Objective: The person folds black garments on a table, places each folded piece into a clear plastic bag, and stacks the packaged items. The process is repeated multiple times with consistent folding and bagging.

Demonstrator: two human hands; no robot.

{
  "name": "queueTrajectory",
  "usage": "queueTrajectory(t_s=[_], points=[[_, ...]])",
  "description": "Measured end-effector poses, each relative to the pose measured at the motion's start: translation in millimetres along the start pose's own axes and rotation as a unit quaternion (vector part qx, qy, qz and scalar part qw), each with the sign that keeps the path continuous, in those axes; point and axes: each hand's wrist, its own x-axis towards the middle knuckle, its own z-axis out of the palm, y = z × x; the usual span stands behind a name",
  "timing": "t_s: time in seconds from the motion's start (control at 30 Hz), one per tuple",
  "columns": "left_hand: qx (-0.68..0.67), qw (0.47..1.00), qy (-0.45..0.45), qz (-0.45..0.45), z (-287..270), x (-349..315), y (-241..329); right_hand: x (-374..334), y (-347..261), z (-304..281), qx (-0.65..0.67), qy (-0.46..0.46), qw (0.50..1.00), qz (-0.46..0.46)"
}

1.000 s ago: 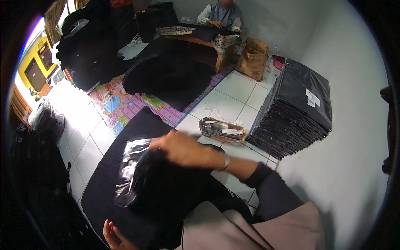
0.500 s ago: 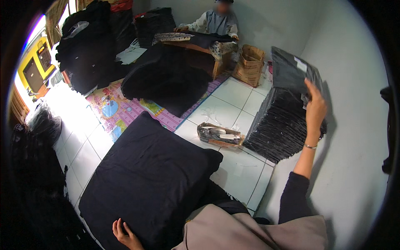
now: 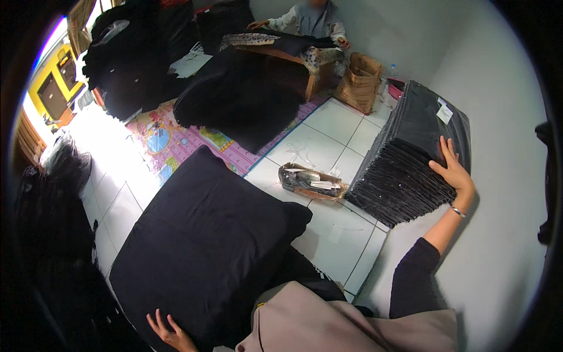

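Observation:
My right hand (image 3: 454, 172) lies with spread fingers on the top of a tall stack of flat black packages (image 3: 404, 182) in clear plastic, at the right against the wall. The top package (image 3: 423, 117) carries a white label (image 3: 444, 112) just beyond my fingertips. My left hand (image 3: 170, 333) rests open, fingers apart, on the near edge of a large pile of black cloth (image 3: 205, 234) in front of me. Neither hand grips anything.
A small open carton (image 3: 312, 183) of white slips or cards sits on the tiles by the stack. A person (image 3: 314, 26) sits behind a low wooden table (image 3: 314, 82). Beside it stand a brown paper bag (image 3: 359, 82), a patterned mat (image 3: 155, 141) and more black cloth heaps (image 3: 240, 97).
The top package, raised at its far end under my right hand, now lies flat on the stack. My right hand has come down and nearer, fingers spreading. My left hand shifted slightly.

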Motion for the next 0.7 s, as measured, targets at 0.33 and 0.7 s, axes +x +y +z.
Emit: queueTrajectory(t_s=[0.33,0.7], points=[[-0.084,0.950,0.027,-0.299,-19.4,-52.5,-122.9,-4.0,-92.3,61.2,-0.026,0.410,0.902,-0.131],[-0.538,0.743,-0.016,-0.398,-65.1,-76.2,-132.3,-145.8,-263.6,230.3,0.083,-0.153,0.834,-0.524]])
